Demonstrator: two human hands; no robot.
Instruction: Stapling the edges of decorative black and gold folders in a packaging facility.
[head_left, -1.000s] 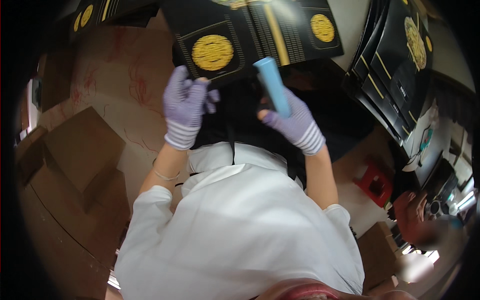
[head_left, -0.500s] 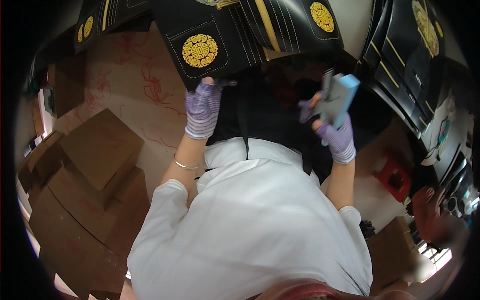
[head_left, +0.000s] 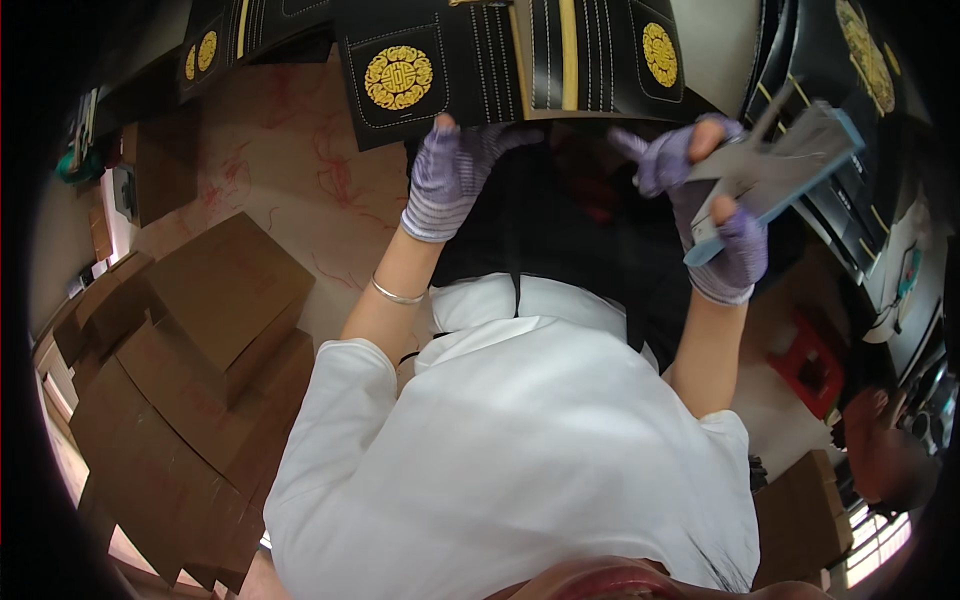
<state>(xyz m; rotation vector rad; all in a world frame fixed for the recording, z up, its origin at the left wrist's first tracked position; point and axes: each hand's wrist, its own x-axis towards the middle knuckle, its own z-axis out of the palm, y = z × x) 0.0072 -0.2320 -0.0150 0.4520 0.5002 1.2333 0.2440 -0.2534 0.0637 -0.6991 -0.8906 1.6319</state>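
Note:
My left hand [head_left: 445, 180], in a fingerless purple-and-white striped glove, is at the lower edge of a black stitched panel [head_left: 470, 70] with a round gold emblem. Its thumb points up over that edge and its fingers stretch right, apart; no object shows in it. My right hand [head_left: 735, 240], gloved alike, grips a grey and light-blue stapler [head_left: 780, 170], blurred by motion. That stapler is tilted up to the right, with my thumb and a fingertip across its grey side. Beside the first panel lies another black panel [head_left: 600, 60] with a gold stripe and emblem.
More black panels [head_left: 850, 130] are stacked at the right, and another [head_left: 270, 30] lies at the upper left. Brown cardboard boxes [head_left: 220, 290] stand at the left. Red thread scraps litter the floor [head_left: 290, 150]. A red stool [head_left: 808, 365] and another person's arm [head_left: 868, 440] are at the right.
My right hand has moved up and right, swinging the stapler from nearly upright to a slant. My left hand has shifted slightly up and right at the panel's edge.

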